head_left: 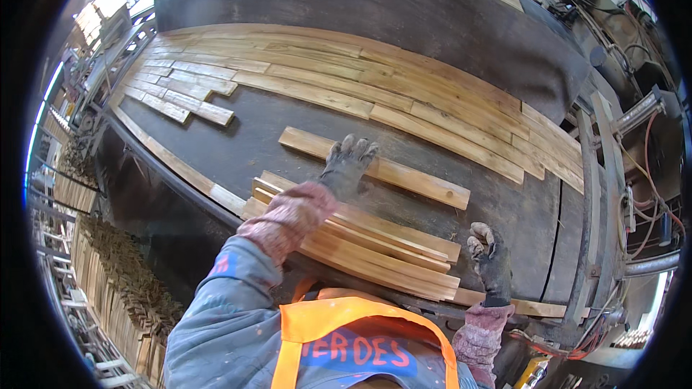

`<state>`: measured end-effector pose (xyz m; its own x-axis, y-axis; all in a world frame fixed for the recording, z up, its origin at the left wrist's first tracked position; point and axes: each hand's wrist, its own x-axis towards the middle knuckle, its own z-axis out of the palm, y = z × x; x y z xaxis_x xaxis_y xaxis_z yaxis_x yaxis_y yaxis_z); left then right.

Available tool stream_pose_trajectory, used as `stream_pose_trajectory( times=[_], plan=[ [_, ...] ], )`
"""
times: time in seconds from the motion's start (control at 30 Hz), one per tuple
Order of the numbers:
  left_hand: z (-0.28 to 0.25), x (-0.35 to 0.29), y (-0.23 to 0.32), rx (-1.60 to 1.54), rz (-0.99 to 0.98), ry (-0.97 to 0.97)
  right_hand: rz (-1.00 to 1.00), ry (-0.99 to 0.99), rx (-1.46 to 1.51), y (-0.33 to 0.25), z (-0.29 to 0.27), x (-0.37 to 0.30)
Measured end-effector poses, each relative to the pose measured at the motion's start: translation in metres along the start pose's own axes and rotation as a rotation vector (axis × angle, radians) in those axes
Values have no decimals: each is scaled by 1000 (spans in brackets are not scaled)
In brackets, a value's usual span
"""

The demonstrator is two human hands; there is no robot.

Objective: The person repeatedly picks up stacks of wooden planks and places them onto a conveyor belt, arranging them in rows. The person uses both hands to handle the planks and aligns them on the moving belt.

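- Orange straps point(294, 325) lie over the person's grey shirt point(223, 317).
- A pile of boards point(375, 258) sits at the near edge of the dark tabletop point(252, 112).
- The gloved left hand point(349, 162) lies on one loose board point(422, 181), fingers stretched out.
- The gloved right hand point(491, 256) is near the pile, fingers curled; I cannot tell if it holds anything.
- Rows of boards point(317, 63) lie behind.
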<state>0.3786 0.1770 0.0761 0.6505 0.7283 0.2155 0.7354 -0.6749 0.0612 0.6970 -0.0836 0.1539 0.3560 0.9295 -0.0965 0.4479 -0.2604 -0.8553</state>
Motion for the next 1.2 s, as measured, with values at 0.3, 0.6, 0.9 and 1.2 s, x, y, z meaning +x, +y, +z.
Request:
stream_pose_trajectory(
  times=[0.3,0.6,0.9,1.2],
  plan=[
    [-16,59,47,20,517,10,-553,160,-796,2,-12,41],
    [-54,-17,88,-82,175,-451,282,-351,1721,154,-56,72],
    [-22,5,56,-374,286,-763,193,606,922,301,-201,148],
    [11,137,87,-206,225,-313,517,967,397,395,-318,261]
  ],
)
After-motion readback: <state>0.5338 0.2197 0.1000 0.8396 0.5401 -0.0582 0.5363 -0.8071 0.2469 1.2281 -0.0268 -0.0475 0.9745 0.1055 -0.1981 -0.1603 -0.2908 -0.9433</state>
